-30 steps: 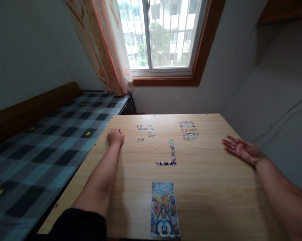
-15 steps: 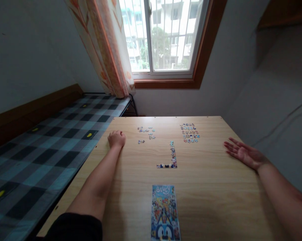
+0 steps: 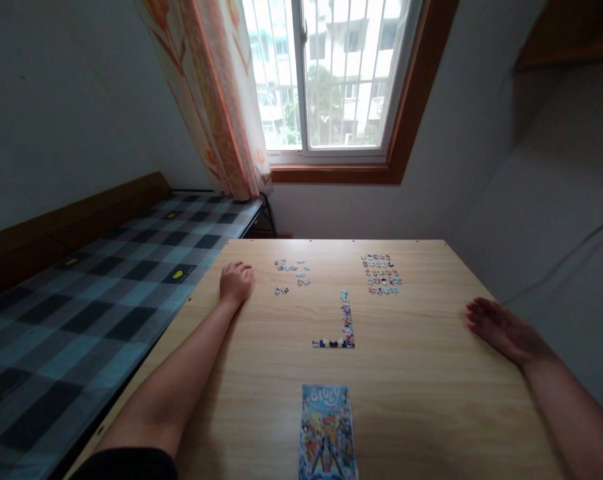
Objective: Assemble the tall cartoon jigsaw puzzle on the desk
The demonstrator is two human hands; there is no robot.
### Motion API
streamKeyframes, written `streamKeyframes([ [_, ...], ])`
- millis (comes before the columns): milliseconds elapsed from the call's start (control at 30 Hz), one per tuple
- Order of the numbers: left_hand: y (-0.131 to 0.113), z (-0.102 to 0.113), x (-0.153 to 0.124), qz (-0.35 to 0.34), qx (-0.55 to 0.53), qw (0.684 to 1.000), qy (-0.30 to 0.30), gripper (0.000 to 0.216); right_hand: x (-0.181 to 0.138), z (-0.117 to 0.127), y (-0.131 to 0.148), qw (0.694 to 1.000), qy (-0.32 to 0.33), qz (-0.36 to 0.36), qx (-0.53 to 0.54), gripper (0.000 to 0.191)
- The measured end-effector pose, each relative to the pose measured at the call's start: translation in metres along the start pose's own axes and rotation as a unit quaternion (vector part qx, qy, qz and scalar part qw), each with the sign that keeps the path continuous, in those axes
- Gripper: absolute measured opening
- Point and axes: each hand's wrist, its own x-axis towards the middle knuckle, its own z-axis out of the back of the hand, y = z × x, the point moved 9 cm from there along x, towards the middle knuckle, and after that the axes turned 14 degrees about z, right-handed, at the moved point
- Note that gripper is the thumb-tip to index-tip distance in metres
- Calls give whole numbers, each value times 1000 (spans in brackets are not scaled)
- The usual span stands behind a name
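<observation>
My left hand [image 3: 235,282] rests on the wooden table [image 3: 421,387] near its left edge, fingers loosely curled, holding nothing. Just to its right lie a few loose puzzle pieces [image 3: 291,273]. My right hand [image 3: 501,328] lies palm down near the table's right edge, fingers together and flat, with nothing in it. Between my hands sits an L-shaped strip of joined pieces [image 3: 344,327]. A neat block of sorted pieces [image 3: 381,273] lies further back on the right. A colourful puzzle picture card [image 3: 327,432] lies at the near edge.
A bed with a checked blue and black cover [image 3: 81,300] stands along the table's left side. Behind the table are a barred window [image 3: 331,73] and an orange patterned curtain [image 3: 216,93]. A white wall runs close on the right.
My right hand has turned from palm up to palm down and slid right. My left fist has loosened. The view has tilted, so everything sits lower in the frame.
</observation>
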Motion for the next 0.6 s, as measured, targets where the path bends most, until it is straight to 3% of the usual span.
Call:
streamKeyframes([
  [100, -16, -1, 1, -25, -23, 999, -16, 30, -9, -35, -4, 999, 36, -30, 19, 27],
  [267, -63, -9, 4, -86, -49, 995, -11, 26, -21, -128, 0, 986, 153, -51, 40, 40],
  [433, -100, -23, 21, -97, -28, 994, 28, 25, -22, -208, -6, 964, 249, -48, -74, 41],
  [500, -109, -35, 30, -83, -1, 994, 72, 26, -13, -233, -3, 952, 259, 3, -163, 40],
  [600, -120, -52, 37, -75, 27, 988, 133, 25, 1, -271, 13, 921, 250, 142, -263, 37],
])
